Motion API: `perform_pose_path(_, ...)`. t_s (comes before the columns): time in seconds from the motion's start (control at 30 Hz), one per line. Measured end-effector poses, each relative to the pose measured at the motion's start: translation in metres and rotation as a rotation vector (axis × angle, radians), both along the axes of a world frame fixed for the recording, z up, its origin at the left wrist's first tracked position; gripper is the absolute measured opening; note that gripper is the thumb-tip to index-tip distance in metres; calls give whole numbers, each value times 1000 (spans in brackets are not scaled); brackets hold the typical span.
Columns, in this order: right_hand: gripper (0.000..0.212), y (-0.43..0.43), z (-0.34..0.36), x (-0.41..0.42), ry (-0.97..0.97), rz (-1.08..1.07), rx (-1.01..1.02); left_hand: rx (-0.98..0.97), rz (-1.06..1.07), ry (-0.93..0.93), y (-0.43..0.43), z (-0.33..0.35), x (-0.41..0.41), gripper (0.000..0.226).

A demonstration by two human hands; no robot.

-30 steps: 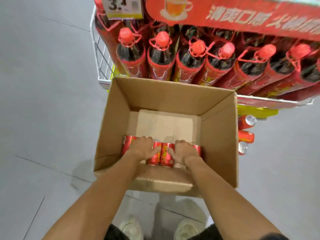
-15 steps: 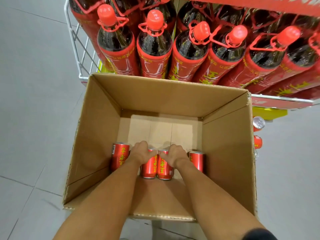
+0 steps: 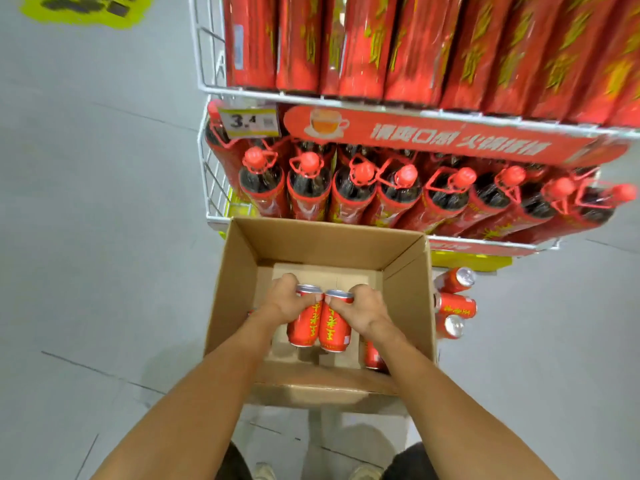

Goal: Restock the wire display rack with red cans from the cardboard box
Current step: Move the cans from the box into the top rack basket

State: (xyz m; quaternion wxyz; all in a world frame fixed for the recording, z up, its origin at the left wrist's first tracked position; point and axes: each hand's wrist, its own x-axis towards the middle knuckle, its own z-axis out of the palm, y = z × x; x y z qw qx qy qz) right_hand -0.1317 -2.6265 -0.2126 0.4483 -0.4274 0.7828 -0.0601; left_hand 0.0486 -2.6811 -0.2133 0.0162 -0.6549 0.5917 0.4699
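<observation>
The wire rack (image 3: 209, 188) stands straight ahead, beyond the far wall of the cardboard box (image 3: 232, 289), and its middle tier is packed with bottles (image 3: 308, 188). Inside the box the left hand (image 3: 289, 301) curls its fingers over the rim of the left can (image 3: 304, 327) and grips it from above. Touching that can on its right side is the right can (image 3: 334, 330), gripped the same way by the right hand (image 3: 365, 311). Both cans are upright, long axis running top to bottom, tops tipped slightly away from the person, and they appear to hang just off the box floor. One more can (image 3: 372, 356) sits low in the near right corner, under the right forearm. Outside the box's right wall, low by the rack's base, stocked cans (image 3: 457, 306) lie on their sides with silver tops facing outward. That spot lies forward and to the right of both hands, with the right hand nearer, so the pair probably has to rise over the right wall and turn from upright to lying flat
</observation>
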Motion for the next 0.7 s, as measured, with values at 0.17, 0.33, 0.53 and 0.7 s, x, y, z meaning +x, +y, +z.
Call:
perform_pose_path(0.17, 53, -5, 192, -9, 7, -49, -134, -104, 0, 81, -9, 195, -1, 35)
perform_pose_path(0.33, 62, -10, 401, -15, 70, -117, -257, -192, -42, 209, -16, 404, -3, 28)
perform_pose_path(0.53, 55, -19, 638, -32, 54, -142, -509, -365, -25, 266, -27, 644, -18, 42)
perform_pose_path(0.7, 62, -46, 787, -55, 108, -146, -732, -593, 1, 330, -54, 795, -40, 46)
